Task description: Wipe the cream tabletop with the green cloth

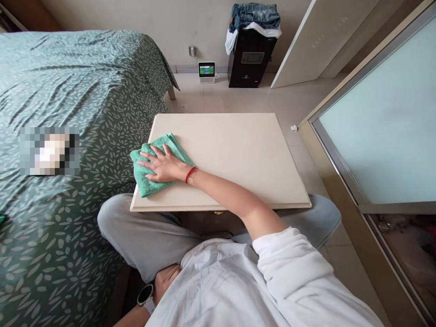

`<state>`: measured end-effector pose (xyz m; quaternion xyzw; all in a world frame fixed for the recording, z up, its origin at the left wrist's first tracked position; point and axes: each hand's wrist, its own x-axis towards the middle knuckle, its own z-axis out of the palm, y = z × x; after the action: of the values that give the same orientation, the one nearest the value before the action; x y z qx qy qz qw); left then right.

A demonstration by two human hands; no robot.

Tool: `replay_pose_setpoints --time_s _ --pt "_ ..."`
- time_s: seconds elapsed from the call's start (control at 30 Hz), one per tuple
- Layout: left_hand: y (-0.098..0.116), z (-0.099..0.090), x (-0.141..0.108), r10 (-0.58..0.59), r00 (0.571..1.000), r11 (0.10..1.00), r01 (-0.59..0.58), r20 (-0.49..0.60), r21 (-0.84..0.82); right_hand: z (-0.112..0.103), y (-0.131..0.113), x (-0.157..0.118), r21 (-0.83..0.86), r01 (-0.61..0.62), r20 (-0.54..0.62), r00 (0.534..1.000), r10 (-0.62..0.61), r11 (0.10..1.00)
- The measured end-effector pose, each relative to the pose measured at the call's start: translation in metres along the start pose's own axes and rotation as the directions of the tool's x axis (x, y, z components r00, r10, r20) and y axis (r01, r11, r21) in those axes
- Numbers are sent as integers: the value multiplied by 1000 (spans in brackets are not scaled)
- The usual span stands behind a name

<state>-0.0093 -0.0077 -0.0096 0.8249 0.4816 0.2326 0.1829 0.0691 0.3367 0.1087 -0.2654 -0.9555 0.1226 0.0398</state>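
A green microfibre cloth (148,187) is pressed beneath the flat, open right hand (165,165) at the near-left of a cream rectangular board (238,145); the left hand's (166,279) grip, low on the near left, cannot be determined

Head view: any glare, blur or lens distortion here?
Head view: wide-angle bending leans the frame of the frosted glass panel; light is soft, with no hard glare; the right hand on the green cloth looks sharp; a pixelated block hides part of the bedspread.

A leaf-print bed (68,91) and frosted glass panel (378,113) flank tiled floor (306,113).
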Motion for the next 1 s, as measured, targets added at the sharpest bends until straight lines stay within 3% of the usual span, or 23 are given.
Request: replay_pose_setpoints --time_s 0.07,0.13,0.23,0.3,0.4,0.5,0.57,0.6,0.67,0.73,0.77,0.87,0.93,1.0 --pt "0 1 -1 -6 1000 1000 6 2 0 3 11 -11 23 70 13 997 -70 997" --pt "0 1 -2 -12 1000 1000 12 11 -7 0 34 -32 50 29 5 1000 -30 998" --pt "-1 2 -3 -20 999 1000 20 26 -23 -16 79 -80 76 -172 0 985 173 982" --pt "-1 3 -4 -23 1000 999 23 11 -31 -30 108 -122 70 -352 7 936 352 933" --pt "-1 4 -4 -20 1000 999 19 -11 -39 -45 139 -192 41 -631 -24 775 632 775" --pt "0 3 -2 -2 1000 999 1 -17 -44 -49 151 -254 50 -863 -101 496 862 503" --pt "1 2 0 8 1000 999 -9 -20 -51 -49 149 -278 83 -943 -131 309 942 321" --pt "1 2 1 10 1000 998 -11 -19 -55 -48 146 -284 94 -961 -127 246 961 259" --pt "2 1 2 12 1000 998 -13 -16 -61 -47 136 -280 92 -973 -99 202 974 211" --pt "2 1 3 13 1000 998 -14 -19 -56 -46 121 -257 71 -968 -80 234 969 239" --pt "2 1 3 13 1000 999 -14 -19 -51 -45 111 -239 56 -956 -77 285 955 290" --pt "1 2 1 10 1000 999 -11 -28 -38 -39 75 -173 21 -848 -53 528 848 529" --pt "1 3 0 2 999 1000 -3 -41 -27 -32 44 -125 20 -714 -15 699 715 700" --pt "0 3 -1 0 999 1000 -1 -33 -14 -24 10 -80 41 -553 14 833 553 832"
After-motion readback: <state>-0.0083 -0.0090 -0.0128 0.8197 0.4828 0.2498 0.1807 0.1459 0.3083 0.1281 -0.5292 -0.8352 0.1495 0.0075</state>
